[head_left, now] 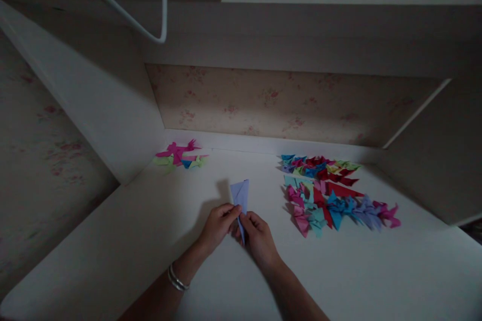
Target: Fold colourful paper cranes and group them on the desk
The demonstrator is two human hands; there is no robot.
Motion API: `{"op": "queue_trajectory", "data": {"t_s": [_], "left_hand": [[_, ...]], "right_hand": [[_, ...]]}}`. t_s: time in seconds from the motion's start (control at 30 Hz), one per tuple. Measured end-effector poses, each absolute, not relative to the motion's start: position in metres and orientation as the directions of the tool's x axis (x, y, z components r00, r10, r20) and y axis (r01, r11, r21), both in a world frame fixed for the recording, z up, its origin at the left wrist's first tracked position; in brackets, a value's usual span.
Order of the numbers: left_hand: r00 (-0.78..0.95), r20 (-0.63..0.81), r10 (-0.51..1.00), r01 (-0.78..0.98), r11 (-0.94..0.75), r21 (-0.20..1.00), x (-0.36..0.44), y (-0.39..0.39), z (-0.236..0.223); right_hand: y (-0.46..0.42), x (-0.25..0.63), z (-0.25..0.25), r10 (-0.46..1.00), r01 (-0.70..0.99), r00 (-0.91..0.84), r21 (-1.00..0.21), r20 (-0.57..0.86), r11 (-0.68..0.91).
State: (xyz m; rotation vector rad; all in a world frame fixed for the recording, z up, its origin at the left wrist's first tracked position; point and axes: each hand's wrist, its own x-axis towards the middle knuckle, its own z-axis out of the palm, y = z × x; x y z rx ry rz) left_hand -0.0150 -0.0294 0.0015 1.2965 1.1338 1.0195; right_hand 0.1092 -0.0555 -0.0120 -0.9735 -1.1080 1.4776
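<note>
Pink, lime and blue folded-paper shapes (175, 153) sit near the white desk (150, 225)'s back-left corner; mid-desk, left hand (218, 224) and right hand (261, 239) pinch a tapering lilac folded paper (241, 193), seemingly steadying its creases; multicoloured folded-paper rows (336, 205) lie toward the back-right corner, probably leaving working room.

The folded paper (240, 192) is lavender, the tabletop (131, 225) white, the wallpaper (252, 103) pink-flowered beige.

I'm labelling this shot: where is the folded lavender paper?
In the head view, the folded lavender paper is below centre, held by the left hand and the right hand, left of the larger paper cluster.
</note>
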Motion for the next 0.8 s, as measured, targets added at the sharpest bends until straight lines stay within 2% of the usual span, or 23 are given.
{"op": "queue_trajectory", "data": {"t_s": [0.13,0.43,0.8], "left_hand": [[0.178,-0.089,0.980,0.060,0.080,0.995,-0.015,-0.028,-0.001],[0.137,-0.165,0.977,0.020,0.164,0.986,-0.019,-0.022,-0.005],[0.163,-0.143,0.976,0.048,0.137,0.989,-0.018,-0.024,0.005]], "right_hand": [[-0.054,0.109,-0.016,0.990,-0.226,-0.131,-0.970,-0.058,-0.087],[-0.043,0.106,-0.012,0.985,-0.207,-0.163,-0.974,-0.061,-0.095],[-0.045,0.107,-0.008,0.982,-0.203,-0.172,-0.973,-0.076,-0.110]]}}
